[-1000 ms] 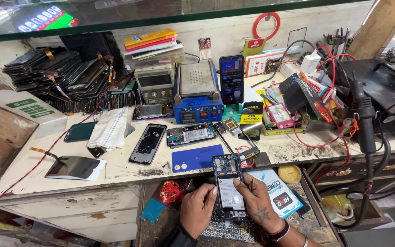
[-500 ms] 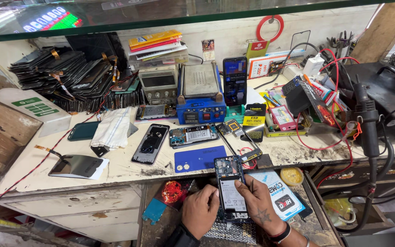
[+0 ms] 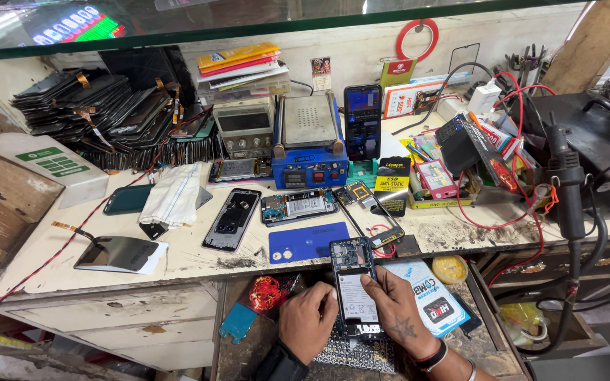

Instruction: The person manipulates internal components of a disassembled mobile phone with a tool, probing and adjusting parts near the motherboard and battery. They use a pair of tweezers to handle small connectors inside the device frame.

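Seen from the head camera, an opened phone (image 3: 355, 289), its back cover off so the white battery and circuit board are showing, is being held upright at the near edge of a cluttered desk (image 3: 192, 257). The left hand (image 3: 308, 321) is curled around the phone's left edge, fingers closed on it. The right hand (image 3: 398, 310) is resting against the phone's right side, and a thin tool (image 3: 381, 276) is being pinched between its fingers, the tip pointing toward the phone's upper part. Just beyond, a blue back cover (image 3: 308, 242) is lying flat on the desk. To its left, a black phone frame (image 3: 231, 219) is lying face up. Farther back, a blue heating station (image 3: 311, 141) is standing.
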